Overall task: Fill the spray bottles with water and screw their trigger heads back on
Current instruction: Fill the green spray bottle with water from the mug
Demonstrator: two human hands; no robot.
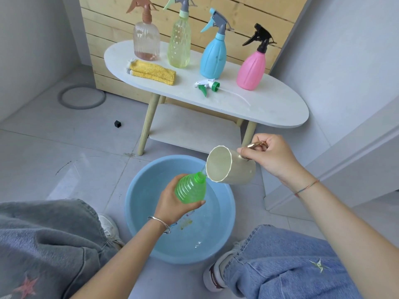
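My left hand (172, 203) grips a green ribbed bottle (191, 187) without its head, tilted over a blue basin (138, 212) of water. My right hand (272, 156) holds a cream cup (228, 167) by its gold handle, tipped so its rim meets the bottle's open neck. The bottle's white-and-green trigger head (208, 85) lies with its tube on the white oval table (269, 104). Standing on that table with heads on are a clear pink bottle (146, 37), a yellow-green bottle (179, 42), a blue bottle (213, 55) and a pink bottle (251, 67).
A folded yellow cloth (153, 72) lies on the table's left part. A wooden slat panel (248, 20) stands behind the table. A grey ring (82, 98) and a small black cube (117, 124) lie on the tiled floor. My knees flank the basin.
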